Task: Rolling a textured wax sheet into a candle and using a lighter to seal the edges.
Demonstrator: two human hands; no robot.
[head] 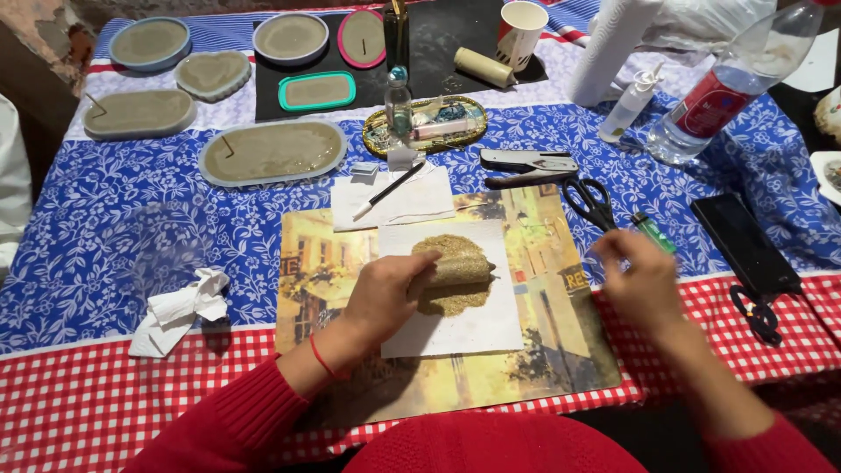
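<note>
**Glitter work under way at a crowded craft bench**

Glitter coats a short cylinder (455, 270), apparently a candle, as the person's left hand (383, 293) presses it sideways onto a round heap of gold glitter (451, 298) spread over a white paper sheet (473, 324). The sheet lies on a yellow picture placemat (534, 350) near the front edge of the bench (105, 263). The left fingers (419, 263) are curled over the cylinder's left end and grip it; its right end stays bare of the hand. The right hand (639, 280) hovers apart, over the placemat's right edge, blurred; its fingers look loosely bunched, and whether they pinch anything cannot be told.

Just beyond that hand lie a green lighter (653, 232) and black-handled scissors (589, 203), with a stapler (528, 161) farther back. A small brush (390, 188) rests on a second paper behind the sheet. Toward the back left corner stand several filled moulds (272, 151), oval, round and heart-shaped. A plain cylinder (484, 67) and a paper cup (519, 33) sit on a black mat at the back edge, a clear bottle (727, 88) toward the back right corner, a dark phone (745, 243) near the right edge, and a crumpled tissue (180, 311) front left.

The step in hand looks like rolling the cylinder through the glitter. An even coat would call for steady pressure and a slow turn, keeping it over the sheet.
</note>
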